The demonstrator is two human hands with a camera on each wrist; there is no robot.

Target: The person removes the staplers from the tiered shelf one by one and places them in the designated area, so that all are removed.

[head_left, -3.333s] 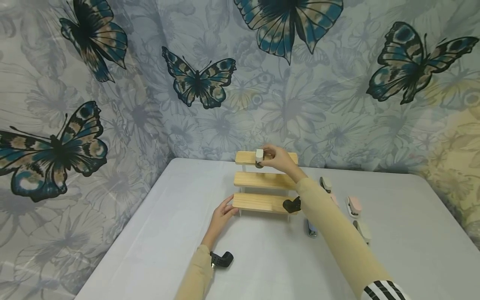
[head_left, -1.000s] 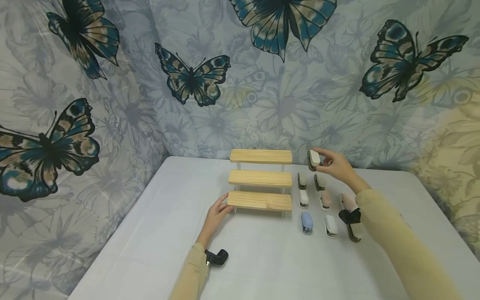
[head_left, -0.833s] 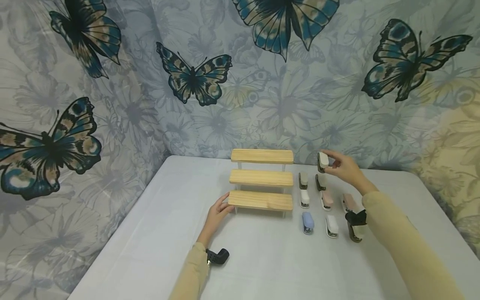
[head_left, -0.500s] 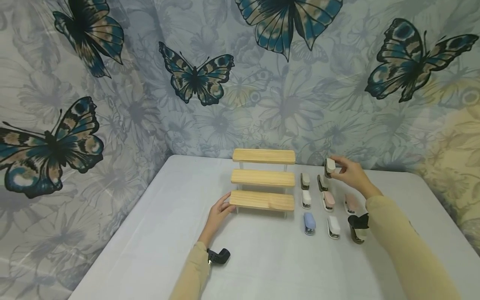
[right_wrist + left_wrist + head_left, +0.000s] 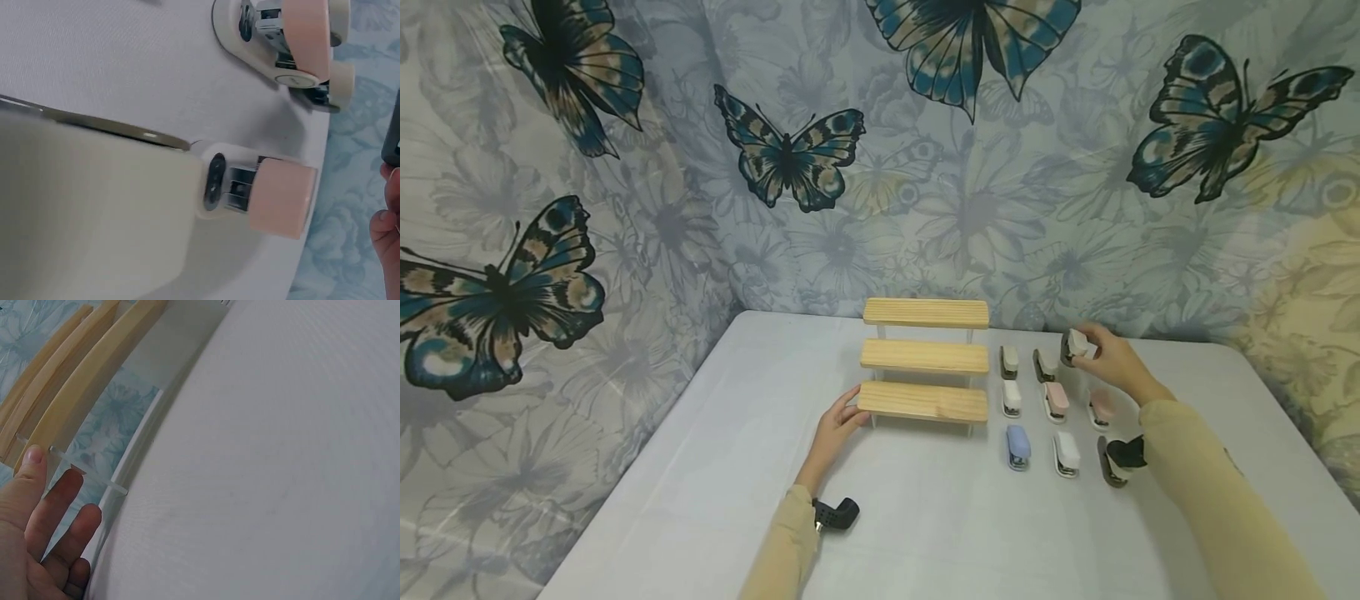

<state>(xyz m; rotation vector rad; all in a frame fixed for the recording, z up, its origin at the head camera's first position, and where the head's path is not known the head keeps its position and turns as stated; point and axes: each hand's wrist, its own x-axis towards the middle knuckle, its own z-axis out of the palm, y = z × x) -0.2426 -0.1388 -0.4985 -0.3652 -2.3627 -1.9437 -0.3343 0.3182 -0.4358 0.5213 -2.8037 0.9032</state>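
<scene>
Pinching a small white stapler [image 5: 1074, 344] between thumb and fingers, the right hand [image 5: 1108, 361] holds it just above the table [image 5: 925, 517], right of centre in the head view, at the far end of the right column of staplers. The left hand [image 5: 838, 427] rests with relaxed, nearly straight fingers [image 5: 59, 503] against the left end of the lowest step of the wooden three-step shelf [image 5: 923, 358], at the centre of the frame. Between the shelf and the right hand lie more staplers in rows: a pink one [image 5: 1057, 398], a blue one [image 5: 1017, 445], a white one [image 5: 1064, 454]. Behind hangs a butterfly curtain [image 5: 790, 158].
</scene>
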